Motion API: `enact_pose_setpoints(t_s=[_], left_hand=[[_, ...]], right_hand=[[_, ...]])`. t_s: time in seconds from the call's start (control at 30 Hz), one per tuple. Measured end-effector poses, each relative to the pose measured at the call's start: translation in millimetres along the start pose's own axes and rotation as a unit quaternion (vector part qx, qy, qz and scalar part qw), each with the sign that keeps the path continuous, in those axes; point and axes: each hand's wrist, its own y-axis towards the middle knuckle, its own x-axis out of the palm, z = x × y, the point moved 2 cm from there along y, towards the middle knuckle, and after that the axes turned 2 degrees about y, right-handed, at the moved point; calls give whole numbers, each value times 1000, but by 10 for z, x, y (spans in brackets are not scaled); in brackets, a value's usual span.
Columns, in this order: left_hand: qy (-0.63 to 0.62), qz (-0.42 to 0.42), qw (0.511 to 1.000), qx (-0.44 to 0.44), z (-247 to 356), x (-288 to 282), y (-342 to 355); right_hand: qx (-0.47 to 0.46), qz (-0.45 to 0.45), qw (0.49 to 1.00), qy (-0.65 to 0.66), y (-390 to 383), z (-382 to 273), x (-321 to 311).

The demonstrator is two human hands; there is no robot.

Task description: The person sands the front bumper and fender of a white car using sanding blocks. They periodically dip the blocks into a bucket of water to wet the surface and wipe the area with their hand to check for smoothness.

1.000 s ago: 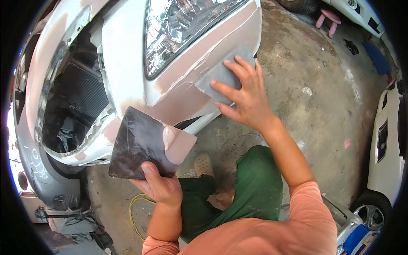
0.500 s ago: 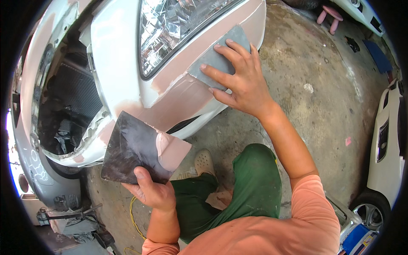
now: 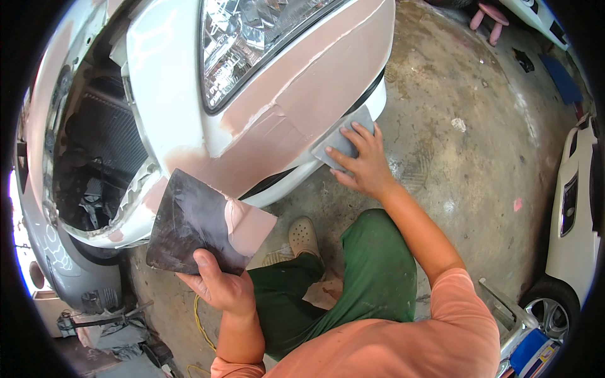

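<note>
A short-sleeved peach shirt [image 3: 378, 349] is worn with green trousers [image 3: 381, 271] and a beige clog [image 3: 304, 237].

Car body repair workshop

A white car [image 3: 161, 69] at eleven o'clock wears pinkish filler [image 3: 321, 85] below its headlight [image 3: 242, 53], and its open front shows the radiator [image 3: 104, 120] at ten. A grey bumper [image 3: 75, 274] sits at eight and a second car [image 3: 572, 246] at three, around stained concrete floor [image 3: 460, 183].

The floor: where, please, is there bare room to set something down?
The widest bare patch of floor, apart from small spots, lies between the right hand and the white car at right. It is crowded at lower left, around the grey bundle, and at lower right, by the blue object.
</note>
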Motion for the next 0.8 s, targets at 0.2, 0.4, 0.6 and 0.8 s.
enact_pose_setpoints(t_s=[0.2,0.4,0.6,0.8], left_hand=[[-25,-7,999,22,66,47,-3],[-55,-24,998,16,91,97,-27],[-45,-23,998,25,75,70,-19],[-31,5,999,12,82,0,-6]], right_hand=[[7,21,1000,7,444,-554,-521],[-32,64,997,4,912,-754,-610],[-38,71,997,-9,999,-784,-548],[-66,86,994,-21,993,-682,-421]])
